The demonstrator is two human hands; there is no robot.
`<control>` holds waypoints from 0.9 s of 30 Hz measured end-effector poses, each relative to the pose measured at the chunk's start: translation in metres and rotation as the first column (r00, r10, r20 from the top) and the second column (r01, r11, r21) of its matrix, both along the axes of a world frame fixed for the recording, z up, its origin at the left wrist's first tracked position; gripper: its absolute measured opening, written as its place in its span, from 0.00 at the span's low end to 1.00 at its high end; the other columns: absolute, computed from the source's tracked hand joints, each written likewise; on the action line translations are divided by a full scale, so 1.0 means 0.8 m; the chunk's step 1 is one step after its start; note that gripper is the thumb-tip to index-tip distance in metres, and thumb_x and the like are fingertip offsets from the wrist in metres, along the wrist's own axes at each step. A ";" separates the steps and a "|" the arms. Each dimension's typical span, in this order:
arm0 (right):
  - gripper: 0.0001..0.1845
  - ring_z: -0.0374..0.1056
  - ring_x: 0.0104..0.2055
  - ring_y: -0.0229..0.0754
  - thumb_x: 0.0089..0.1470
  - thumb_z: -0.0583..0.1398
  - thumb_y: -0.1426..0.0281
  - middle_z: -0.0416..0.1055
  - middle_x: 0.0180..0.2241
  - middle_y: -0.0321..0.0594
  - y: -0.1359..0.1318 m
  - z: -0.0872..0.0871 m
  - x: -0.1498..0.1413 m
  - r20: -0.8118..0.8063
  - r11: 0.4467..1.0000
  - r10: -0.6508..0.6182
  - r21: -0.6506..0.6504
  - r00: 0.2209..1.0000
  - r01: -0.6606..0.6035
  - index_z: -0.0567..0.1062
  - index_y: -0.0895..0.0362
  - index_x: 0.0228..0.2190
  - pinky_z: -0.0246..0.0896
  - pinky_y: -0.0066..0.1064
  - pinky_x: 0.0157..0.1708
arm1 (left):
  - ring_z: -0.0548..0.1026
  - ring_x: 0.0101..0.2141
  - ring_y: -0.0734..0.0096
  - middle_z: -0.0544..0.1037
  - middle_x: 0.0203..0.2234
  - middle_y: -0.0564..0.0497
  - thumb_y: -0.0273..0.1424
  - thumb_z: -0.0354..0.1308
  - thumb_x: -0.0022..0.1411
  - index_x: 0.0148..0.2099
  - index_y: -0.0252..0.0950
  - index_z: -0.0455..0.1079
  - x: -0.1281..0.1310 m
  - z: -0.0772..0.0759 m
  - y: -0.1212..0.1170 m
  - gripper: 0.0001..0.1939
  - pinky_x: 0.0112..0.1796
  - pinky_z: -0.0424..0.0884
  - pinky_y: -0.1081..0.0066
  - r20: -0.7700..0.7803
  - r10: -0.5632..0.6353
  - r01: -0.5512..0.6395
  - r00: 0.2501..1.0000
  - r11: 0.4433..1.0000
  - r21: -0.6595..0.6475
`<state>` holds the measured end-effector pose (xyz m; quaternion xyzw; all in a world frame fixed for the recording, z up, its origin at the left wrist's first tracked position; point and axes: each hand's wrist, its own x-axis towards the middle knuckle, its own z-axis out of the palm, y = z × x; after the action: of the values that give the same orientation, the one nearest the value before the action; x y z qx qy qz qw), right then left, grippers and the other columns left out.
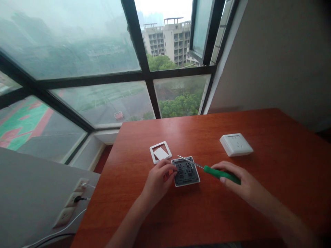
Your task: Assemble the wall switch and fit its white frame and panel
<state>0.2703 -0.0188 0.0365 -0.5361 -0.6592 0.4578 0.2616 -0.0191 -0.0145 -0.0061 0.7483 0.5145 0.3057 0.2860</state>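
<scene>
Right hand [236,177]: grip wrapped round the green handle of a slim screwdriver with a bare metal shaft [219,174], thumb along the near side of the handle. Shaft points left and away from the person, crossing over the top right part of the switch module; tip is over the module's far edge, near its far left corner. Can't tell if the tip or shaft touches anything

Left hand [161,175]: grip narrow, thumb and forefinger close together at the left edge of the module. Can't tell if they pinch the rim, something small, or just rest there

Square switch module, white rim, dark grey plastic back facing up [186,175]: lying on the reddish-brown wooden desk [207,210], between the two hands. Two raised dark blocks visible side by side on its back

White square plastic frame with a cut-out middle [152,155]: flat on the desk, just beyond the left hand, left of the module. Flat white rectangular plate [160,153] sits within the cut-out, askew to it

White boxy wall socket unit [236,144]: on the desk, farther out on the right, beyond the right hand, well apart from the module, socket holes up
</scene>
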 end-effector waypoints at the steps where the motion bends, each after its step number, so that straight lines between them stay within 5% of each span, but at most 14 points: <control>1: 0.14 0.69 0.43 0.48 0.52 0.59 0.65 0.75 0.40 0.41 0.002 0.016 0.000 0.064 0.996 0.015 0.084 0.998 -0.020 0.77 0.53 0.41 0.63 0.37 0.44 | 0.72 0.31 0.72 0.73 0.38 0.48 0.24 0.56 0.61 0.39 0.38 0.73 0.000 -0.001 0.000 0.07 0.30 0.68 0.74 0.011 0.002 -0.002 1.000 1.000 -0.002; 6: 0.10 0.71 0.36 0.45 0.53 0.60 0.65 0.76 0.37 0.38 0.013 0.089 -0.006 0.332 0.939 0.061 0.300 0.941 -0.167 0.76 0.50 0.39 0.64 0.33 0.34 | 0.70 0.29 0.73 0.72 0.34 0.49 0.24 0.56 0.61 0.39 0.38 0.73 0.004 -0.009 -0.002 0.06 0.29 0.67 0.75 0.062 0.035 -0.035 0.997 0.999 0.005; 11: 0.07 0.69 0.30 0.41 0.54 0.60 0.66 0.75 0.33 0.37 0.024 0.128 -0.025 0.446 0.837 0.144 0.421 0.883 -0.350 0.74 0.50 0.37 0.59 0.31 0.28 | 0.69 0.28 0.74 0.71 0.32 0.51 0.24 0.56 0.61 0.39 0.37 0.73 0.008 -0.015 -0.004 0.06 0.29 0.65 0.75 0.081 0.060 -0.062 0.995 0.998 0.022; 17: 0.03 0.67 0.29 0.39 0.52 0.60 0.70 0.73 0.30 0.36 0.035 0.141 -0.058 0.503 0.777 0.194 0.446 0.842 -0.445 0.74 0.53 0.32 0.55 0.30 0.27 | 0.69 0.26 0.74 0.72 0.32 0.51 0.24 0.56 0.61 0.39 0.37 0.73 0.010 -0.016 -0.004 0.06 0.28 0.65 0.75 0.086 0.068 -0.071 0.994 0.997 0.035; 27: 0.02 0.66 0.27 0.36 0.52 0.60 0.71 0.73 0.28 0.35 0.044 0.132 -0.072 0.521 0.770 0.234 0.416 0.821 -0.484 0.74 0.55 0.31 0.52 0.29 0.28 | 0.69 0.26 0.75 0.71 0.31 0.51 0.24 0.56 0.61 0.38 0.37 0.73 0.012 -0.013 -0.005 0.06 0.28 0.65 0.76 0.126 0.066 -0.068 0.990 0.998 0.011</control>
<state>0.2131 0.0165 0.1422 -0.3911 -0.8930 0.1663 0.1482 -0.0097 -0.0183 -0.0166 0.7120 0.5182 0.3655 0.3015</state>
